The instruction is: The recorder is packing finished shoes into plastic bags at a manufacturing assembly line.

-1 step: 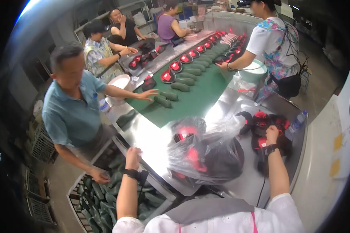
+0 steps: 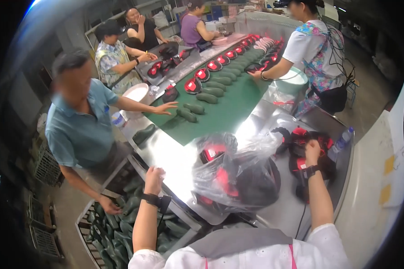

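Observation:
My left hand [image 2: 154,181] is raised above the corner of the metal table, its fingers curled closed; whatever they hold is lost in glare. Over a heap of black and red shoe uppers [image 2: 299,166] on the right, my right hand [image 2: 313,151] is also closed, and what is in its fingers is hidden. Between my arms lies a clear plastic bag [image 2: 249,157] with more black and red uppers inside. Beyond it, a green conveyor belt [image 2: 188,130] carries rows of dark green shoe lasts [image 2: 207,97] and red-lined uppers [image 2: 193,85].
A crate of green lasts [image 2: 116,228] stands left of my left arm. A co-worker in a blue shirt [image 2: 76,134] reaches one hand over the belt, the other into the crate. Another co-worker [image 2: 316,54] works at the belt's right side. A bottle [image 2: 343,140] lies by the uppers.
The blue-shirted co-worker leans slightly further left, and the lower hand has shifted left over the crate. My hands have risen very slightly.

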`<state>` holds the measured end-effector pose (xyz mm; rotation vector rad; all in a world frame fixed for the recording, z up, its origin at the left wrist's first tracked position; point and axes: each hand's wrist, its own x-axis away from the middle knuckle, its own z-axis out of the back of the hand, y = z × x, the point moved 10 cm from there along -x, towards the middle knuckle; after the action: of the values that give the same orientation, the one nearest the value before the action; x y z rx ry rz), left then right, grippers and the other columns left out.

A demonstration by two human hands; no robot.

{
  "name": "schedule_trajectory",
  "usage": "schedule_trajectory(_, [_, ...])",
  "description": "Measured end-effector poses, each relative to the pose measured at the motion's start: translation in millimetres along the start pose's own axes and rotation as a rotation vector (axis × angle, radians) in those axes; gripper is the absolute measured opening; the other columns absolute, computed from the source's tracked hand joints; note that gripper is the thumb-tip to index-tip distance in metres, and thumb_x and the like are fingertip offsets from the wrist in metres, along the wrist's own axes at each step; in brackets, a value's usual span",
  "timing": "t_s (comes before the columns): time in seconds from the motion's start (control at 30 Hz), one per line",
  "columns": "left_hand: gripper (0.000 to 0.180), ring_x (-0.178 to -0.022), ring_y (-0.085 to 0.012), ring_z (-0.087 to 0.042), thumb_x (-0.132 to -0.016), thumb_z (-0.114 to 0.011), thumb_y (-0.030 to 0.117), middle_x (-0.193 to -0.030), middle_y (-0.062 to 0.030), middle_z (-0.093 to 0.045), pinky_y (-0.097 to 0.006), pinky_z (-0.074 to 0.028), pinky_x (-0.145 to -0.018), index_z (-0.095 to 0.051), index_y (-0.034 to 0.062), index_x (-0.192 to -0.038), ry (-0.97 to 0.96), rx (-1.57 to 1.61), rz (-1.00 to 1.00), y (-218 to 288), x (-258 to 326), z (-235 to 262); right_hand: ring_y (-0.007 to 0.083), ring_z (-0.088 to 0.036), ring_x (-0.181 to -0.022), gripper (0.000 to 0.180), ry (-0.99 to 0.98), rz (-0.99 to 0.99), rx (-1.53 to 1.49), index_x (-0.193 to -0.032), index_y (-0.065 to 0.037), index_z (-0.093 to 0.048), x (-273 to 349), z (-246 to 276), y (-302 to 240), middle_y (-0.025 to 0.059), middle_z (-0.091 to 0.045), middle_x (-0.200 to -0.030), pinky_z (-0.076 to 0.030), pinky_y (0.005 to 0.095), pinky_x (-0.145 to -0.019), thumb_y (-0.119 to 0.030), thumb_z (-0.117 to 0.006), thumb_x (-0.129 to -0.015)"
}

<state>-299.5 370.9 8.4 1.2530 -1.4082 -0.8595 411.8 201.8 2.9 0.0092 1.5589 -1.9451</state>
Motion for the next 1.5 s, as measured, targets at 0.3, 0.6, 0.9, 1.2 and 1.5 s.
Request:
schedule_trajectory(0.3, [0.064,-0.126,-0.0267,-0.034,-0.072,-0.053,0.002,-0.130,-0.0119,-0.041,-0.051,-0.016,-0.105,-0.036,0.0085,-0.133,-0.513,-1.696,-1.037,28.6,92.1,-147.7,0.0343,-0.058,-0.091,0.054,-1.103,0.774,0.498,-0.107,-0.006,-0.051,226.4,-181.1,-254.4,0.0152,-0.061,-0.093,-0.032,0.0484,-0.094,-0.040,-0.070,-0.069])
schedule_trajectory(0.6, [0.027,-0.068,-0.0271,-0.059,-0.076,-0.061,0.023,-0.067,-0.0072,-0.059,-0.041,-0.043,-0.080,-0.054,0.0071,-0.096,-0.896,-1.603,-0.954,-6.4,126.5,-205.6,0.0260,-0.061,-0.064,0.038,-0.792,0.832,0.172,-0.097,-0.008,-0.053,218.7,-104.3,-332.3,0.0097,-0.061,-0.070,-0.047,0.0376,-0.057,-0.037,-0.064,-0.077])
schedule_trajectory(0.9, [0.045,-0.097,-0.0325,-0.058,-0.082,-0.062,0.037,-0.106,-0.0187,-0.061,-0.036,-0.043,-0.087,-0.060,-0.0008,-0.107,-0.967,-1.069,-0.100,-109.3,99.8,-34.5,0.0362,-0.060,-0.080,0.020,-1.350,0.288,0.672,-0.084,-0.002,-0.062,224.0,-69.8,-40.6,0.0194,-0.063,-0.082,-0.047,0.0416,-0.071,-0.014,-0.054,-0.071])
schedule_trajectory(1.2, [0.027,-0.086,-0.0312,-0.058,-0.073,-0.067,0.019,-0.089,-0.0138,-0.061,-0.038,-0.047,-0.074,-0.060,0.0032,-0.094,-0.475,-1.189,-0.651,0.4,96.8,-138.0,0.0348,-0.060,-0.073,0.013,-1.038,0.305,0.567,-0.068,-0.002,-0.064,157.7,-79.4,-106.9,0.0174,-0.062,-0.072,-0.047,0.0420,-0.068,-0.008,-0.052,-0.065])
schedule_trajectory(1.5, [0.089,-0.104,-0.0422,-0.051,-0.065,-0.073,0.050,-0.118,-0.0301,-0.045,-0.042,-0.048,-0.082,-0.037,-0.0071,-0.123,-0.657,-1.448,-0.662,-40.8,164.0,-297.6,0.0320,-0.055,-0.081,0.020,-0.713,0.740,0.147,-0.089,-0.002,-0.052,191.3,-69.0,-250.9,0.0127,-0.054,-0.082,-0.046,0.0406,-0.068,-0.002,-0.055,-0.069])
